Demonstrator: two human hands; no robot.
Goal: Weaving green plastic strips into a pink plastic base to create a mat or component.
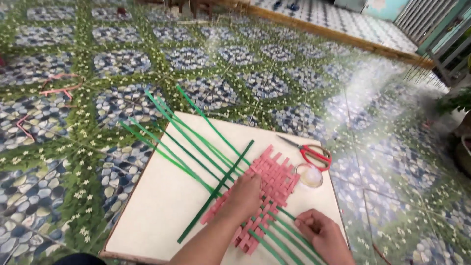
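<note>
The left hand (245, 194) lies flat, fingers spread, pressing on the pink woven strip mat (267, 189) near the right edge of the white board (162, 206) on the tiled floor (73, 162). The right hand (321, 233), loosely curled, pinches green strips (196, 137) near the board's near right corner. Red-handled scissors (314, 153) and a tape roll (310, 175) lie just beside the mat.

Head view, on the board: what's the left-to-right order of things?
Loose green strips → left hand pressing on the pink woven mat → clear tape roll → red-handled scissors. The right hand sits nearer the camera, at the board edge.
</note>
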